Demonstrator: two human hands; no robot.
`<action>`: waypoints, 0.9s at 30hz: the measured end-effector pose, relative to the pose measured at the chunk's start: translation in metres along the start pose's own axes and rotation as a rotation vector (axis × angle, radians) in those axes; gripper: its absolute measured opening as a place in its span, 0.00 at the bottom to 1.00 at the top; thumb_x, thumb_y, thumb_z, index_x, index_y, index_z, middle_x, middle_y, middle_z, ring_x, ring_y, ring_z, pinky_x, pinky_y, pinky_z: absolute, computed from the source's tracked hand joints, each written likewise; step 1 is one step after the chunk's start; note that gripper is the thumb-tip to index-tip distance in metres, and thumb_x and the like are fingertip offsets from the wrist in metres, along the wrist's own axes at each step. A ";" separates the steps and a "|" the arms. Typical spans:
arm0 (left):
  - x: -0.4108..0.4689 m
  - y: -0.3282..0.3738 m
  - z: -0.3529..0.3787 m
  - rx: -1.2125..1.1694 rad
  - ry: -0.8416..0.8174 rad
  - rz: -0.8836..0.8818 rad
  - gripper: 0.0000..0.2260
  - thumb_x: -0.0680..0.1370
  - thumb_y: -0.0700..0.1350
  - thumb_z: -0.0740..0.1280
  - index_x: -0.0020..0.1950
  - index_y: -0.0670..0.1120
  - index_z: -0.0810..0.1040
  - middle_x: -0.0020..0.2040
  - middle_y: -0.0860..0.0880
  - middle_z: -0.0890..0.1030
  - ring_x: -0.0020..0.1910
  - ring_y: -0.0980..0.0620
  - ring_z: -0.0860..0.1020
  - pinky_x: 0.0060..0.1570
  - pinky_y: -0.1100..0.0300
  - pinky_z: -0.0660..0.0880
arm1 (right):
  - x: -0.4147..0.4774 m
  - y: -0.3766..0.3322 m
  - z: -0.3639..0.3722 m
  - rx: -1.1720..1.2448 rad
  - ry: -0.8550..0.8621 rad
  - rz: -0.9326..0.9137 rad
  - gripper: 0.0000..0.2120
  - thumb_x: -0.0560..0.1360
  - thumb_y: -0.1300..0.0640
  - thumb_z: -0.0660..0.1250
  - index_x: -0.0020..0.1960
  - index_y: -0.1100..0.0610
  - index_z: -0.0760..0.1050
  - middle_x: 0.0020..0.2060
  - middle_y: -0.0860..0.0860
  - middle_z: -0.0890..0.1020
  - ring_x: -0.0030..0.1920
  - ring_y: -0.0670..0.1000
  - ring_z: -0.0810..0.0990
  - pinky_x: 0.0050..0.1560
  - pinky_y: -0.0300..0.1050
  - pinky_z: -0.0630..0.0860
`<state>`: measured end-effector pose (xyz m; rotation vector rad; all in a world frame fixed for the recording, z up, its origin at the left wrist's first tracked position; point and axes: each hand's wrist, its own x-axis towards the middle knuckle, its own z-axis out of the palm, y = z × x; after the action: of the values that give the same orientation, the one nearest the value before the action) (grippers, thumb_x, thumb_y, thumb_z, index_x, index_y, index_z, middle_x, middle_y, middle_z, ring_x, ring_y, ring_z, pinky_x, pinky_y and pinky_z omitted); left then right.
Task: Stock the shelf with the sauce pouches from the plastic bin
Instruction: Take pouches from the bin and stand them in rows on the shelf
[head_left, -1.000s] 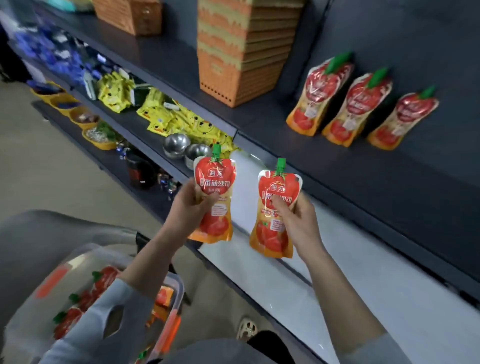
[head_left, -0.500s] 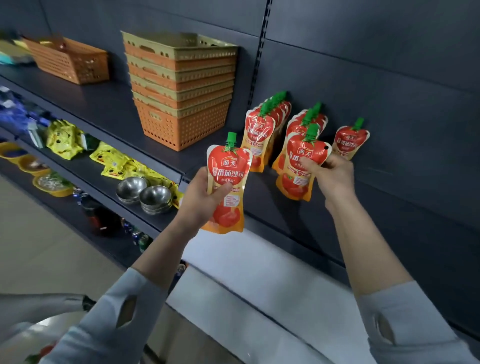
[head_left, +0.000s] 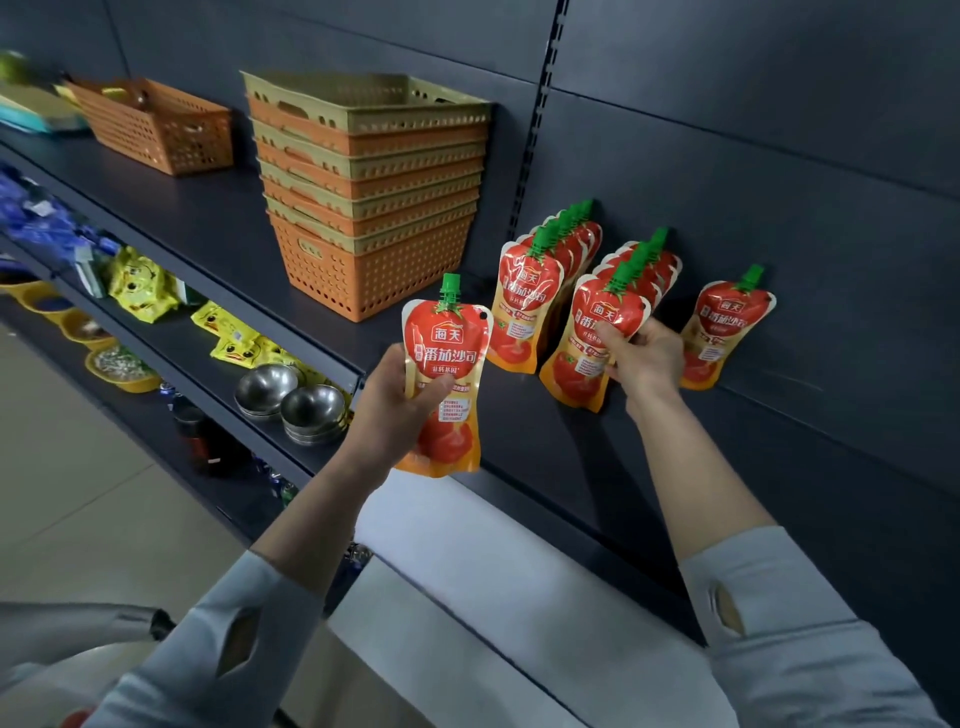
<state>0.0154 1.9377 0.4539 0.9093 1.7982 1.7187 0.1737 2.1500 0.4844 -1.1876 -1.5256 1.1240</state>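
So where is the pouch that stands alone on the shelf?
In the head view, the lone pouch stands against the back panel, just right of the right hand.

Red-orange, green-capped sauce pouches (head_left: 527, 306): two upright rows and a single pouch (head_left: 727, 332) on dark shelf (head_left: 223, 228); spare pouch (head_left: 447, 358) upright in left hand (head_left: 389, 410).

a shop aisle: dark metal shelving (head_left: 218, 228) with a slotted upright (head_left: 537, 119) carries rows of identical sauce pouches (head_left: 524, 306), stacked plastic baskets (head_left: 369, 208), yellow snack packs (head_left: 140, 283) and steel bowls (head_left: 311, 410) above a tiled floor (head_left: 67, 483).
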 end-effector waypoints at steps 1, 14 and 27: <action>0.001 0.000 0.001 -0.006 -0.003 0.000 0.15 0.77 0.47 0.69 0.62 0.48 0.70 0.54 0.49 0.81 0.51 0.51 0.81 0.44 0.59 0.79 | 0.002 0.000 0.002 -0.016 0.004 -0.007 0.06 0.73 0.52 0.76 0.47 0.44 0.80 0.54 0.48 0.85 0.55 0.50 0.83 0.59 0.57 0.80; 0.000 0.005 0.019 0.009 -0.077 0.011 0.17 0.77 0.48 0.69 0.63 0.49 0.70 0.56 0.50 0.80 0.52 0.51 0.81 0.49 0.52 0.80 | -0.019 -0.012 -0.018 -0.309 0.164 -0.253 0.16 0.75 0.51 0.73 0.60 0.53 0.76 0.54 0.47 0.83 0.53 0.46 0.81 0.54 0.47 0.79; -0.022 0.018 0.116 -0.077 -0.438 0.074 0.19 0.76 0.48 0.70 0.65 0.51 0.72 0.57 0.53 0.82 0.56 0.55 0.81 0.56 0.56 0.78 | -0.066 -0.013 -0.088 -0.052 -0.329 -0.225 0.06 0.77 0.57 0.70 0.49 0.58 0.84 0.43 0.52 0.87 0.40 0.46 0.83 0.36 0.39 0.77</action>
<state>0.1177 1.9984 0.4589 1.2209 1.4169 1.4757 0.2675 2.0956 0.5085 -0.8650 -1.8957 1.1726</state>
